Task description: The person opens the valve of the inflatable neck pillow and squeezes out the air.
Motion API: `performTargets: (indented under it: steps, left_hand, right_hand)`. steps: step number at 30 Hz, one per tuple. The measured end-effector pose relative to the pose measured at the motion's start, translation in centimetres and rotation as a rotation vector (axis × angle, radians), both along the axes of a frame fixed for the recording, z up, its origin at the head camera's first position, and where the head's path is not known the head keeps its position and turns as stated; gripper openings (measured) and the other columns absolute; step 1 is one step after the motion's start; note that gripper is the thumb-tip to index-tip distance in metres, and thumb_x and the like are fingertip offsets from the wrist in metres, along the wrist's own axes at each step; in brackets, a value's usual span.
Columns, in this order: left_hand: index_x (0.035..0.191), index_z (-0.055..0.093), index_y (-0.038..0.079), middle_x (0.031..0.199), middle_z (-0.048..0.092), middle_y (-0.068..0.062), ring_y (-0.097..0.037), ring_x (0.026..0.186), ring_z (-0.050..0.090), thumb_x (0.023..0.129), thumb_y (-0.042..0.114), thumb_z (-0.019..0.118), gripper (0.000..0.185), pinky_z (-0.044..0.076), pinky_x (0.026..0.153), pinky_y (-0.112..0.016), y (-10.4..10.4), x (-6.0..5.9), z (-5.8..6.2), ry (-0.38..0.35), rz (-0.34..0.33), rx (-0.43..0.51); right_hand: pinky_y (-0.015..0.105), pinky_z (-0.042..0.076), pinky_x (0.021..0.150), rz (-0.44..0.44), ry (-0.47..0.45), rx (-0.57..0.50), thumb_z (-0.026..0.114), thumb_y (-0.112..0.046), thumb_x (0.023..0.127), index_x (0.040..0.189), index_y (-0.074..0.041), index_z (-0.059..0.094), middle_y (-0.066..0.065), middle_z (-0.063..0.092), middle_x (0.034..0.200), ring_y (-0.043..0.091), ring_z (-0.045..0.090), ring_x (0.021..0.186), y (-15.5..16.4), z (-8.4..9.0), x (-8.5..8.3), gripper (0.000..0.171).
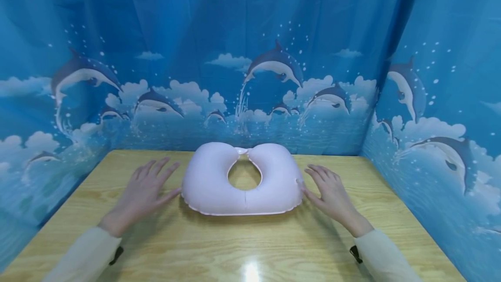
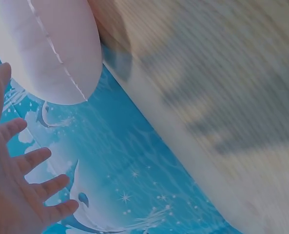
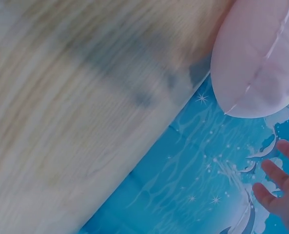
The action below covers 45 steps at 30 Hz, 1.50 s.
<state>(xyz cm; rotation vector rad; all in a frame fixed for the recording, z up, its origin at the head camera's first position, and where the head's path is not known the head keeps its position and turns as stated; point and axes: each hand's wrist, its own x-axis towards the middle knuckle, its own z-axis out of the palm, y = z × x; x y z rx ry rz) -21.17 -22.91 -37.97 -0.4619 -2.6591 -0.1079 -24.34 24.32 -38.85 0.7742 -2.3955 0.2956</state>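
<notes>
A pale pink inflated U-shaped neck pillow (image 1: 242, 179) lies flat on the wooden table (image 1: 235, 247), its opening toward the back. My left hand (image 1: 145, 188) lies open just left of the pillow, fingers spread, thumb tip close to the pillow's edge. My right hand (image 1: 326, 188) is open just right of it, thumb at the pillow's rim. Seen from the left wrist, the spread fingers (image 2: 32, 187) sit beside the pillow (image 2: 51, 48). The right wrist view has my fingertips (image 3: 280, 175) below the pillow (image 3: 256, 58).
A blue curtain printed with dolphins (image 1: 274, 64) walls the table at the back and on both sides. Light sleeves (image 1: 84, 256) cover both forearms. A glare spot (image 1: 250, 269) shines on the table's near edge.
</notes>
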Motion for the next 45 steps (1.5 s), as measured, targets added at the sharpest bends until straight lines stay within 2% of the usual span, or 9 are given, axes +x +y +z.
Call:
performTargets:
  steps: [5, 13, 16, 23, 31, 37, 39, 45]
  left_hand:
    - [0.135, 0.044, 0.017, 0.138, 0.040, -0.018, -0.045, 0.121, 0.039, 0.080, 0.053, 0.061, 0.068, 0.031, 0.095, -0.065, 0.5, -0.4, 0.3, 0.047, -0.054, -0.016]
    - [0.133, 0.047, 0.019, 0.136, 0.045, -0.015, -0.040, 0.120, 0.043, 0.082, 0.052, 0.059, 0.062, 0.034, 0.095, -0.062, 1.9, -0.9, 1.1, 0.060, -0.121, -0.037]
    - [0.135, 0.045, 0.022, 0.136, 0.046, -0.013, -0.038, 0.120, 0.044, 0.082, 0.054, 0.057, 0.063, 0.034, 0.095, -0.061, 2.5, -1.1, 1.1, 0.045, -0.139, -0.043]
    - [0.138, 0.040, 0.028, 0.143, 0.039, -0.008, -0.036, 0.125, 0.039, 0.084, 0.061, 0.048, 0.064, 0.032, 0.099, -0.060, 3.7, -1.4, 0.9, -0.052, -0.153, -0.042]
    - [0.139, 0.038, 0.031, 0.146, 0.035, -0.006, -0.035, 0.129, 0.036, 0.085, 0.065, 0.041, 0.064, 0.030, 0.102, -0.059, 4.7, -1.7, 0.6, -0.101, -0.160, -0.047]
    - [0.140, 0.035, 0.030, 0.148, 0.032, -0.006, -0.034, 0.132, 0.033, 0.085, 0.065, 0.040, 0.066, 0.028, 0.103, -0.058, 5.0, -1.9, 0.4, -0.108, -0.182, -0.050]
    - [0.141, 0.034, 0.031, 0.149, 0.030, -0.006, -0.033, 0.133, 0.032, 0.085, 0.066, 0.040, 0.066, 0.028, 0.104, -0.058, 5.0, -2.0, 0.3, -0.106, -0.196, -0.056]
    - [0.141, 0.033, 0.032, 0.149, 0.029, -0.005, -0.032, 0.133, 0.032, 0.084, 0.067, 0.040, 0.068, 0.030, 0.103, -0.056, 4.9, -2.6, -0.1, -0.089, -0.235, -0.060]
  right_hand:
    - [0.058, 0.038, 0.088, 0.040, 0.010, -0.017, 0.068, -0.024, 0.078, 0.118, -0.002, 0.055, 0.017, 0.055, 0.122, 0.037, 0.049, 0.113, -0.5, 0.1, -0.2, 0.048]
    - [0.055, 0.040, 0.089, 0.082, 0.035, -0.023, 0.069, -0.020, 0.077, 0.113, -0.003, 0.058, 0.016, 0.058, 0.117, 0.034, 0.052, 0.108, -0.9, 0.0, -0.6, 0.041]
    - [0.053, 0.041, 0.089, 0.098, 0.049, -0.018, 0.069, -0.019, 0.077, 0.110, -0.003, 0.059, 0.015, 0.060, 0.114, 0.033, 0.053, 0.106, -1.0, 0.0, -0.8, 0.038]
    - [0.052, 0.043, 0.085, 0.133, 0.076, -0.014, 0.069, -0.016, 0.076, 0.105, -0.003, 0.061, 0.014, 0.063, 0.108, 0.032, 0.056, 0.101, -1.5, 0.2, -0.9, 0.033]
    - [0.050, 0.044, 0.082, 0.146, 0.100, -0.020, 0.069, -0.012, 0.076, 0.099, -0.005, 0.062, 0.012, 0.064, 0.104, 0.030, 0.058, 0.097, -1.6, -0.1, -1.1, 0.025]
    - [0.049, 0.045, 0.078, 0.171, 0.131, -0.033, 0.068, -0.009, 0.076, 0.094, -0.007, 0.062, 0.010, 0.065, 0.100, 0.028, 0.059, 0.092, -1.6, -0.3, -1.3, 0.020]
    - [0.048, 0.045, 0.077, 0.177, 0.150, -0.037, 0.066, -0.012, 0.079, 0.093, -0.007, 0.062, 0.009, 0.065, 0.098, 0.026, 0.059, 0.090, -1.6, -0.3, -1.3, 0.015]
    - [0.045, 0.047, 0.073, 0.179, 0.130, -0.060, 0.068, -0.009, 0.078, 0.091, -0.007, 0.062, 0.009, 0.065, 0.097, 0.025, 0.059, 0.089, -1.7, -0.3, -1.3, 0.015]
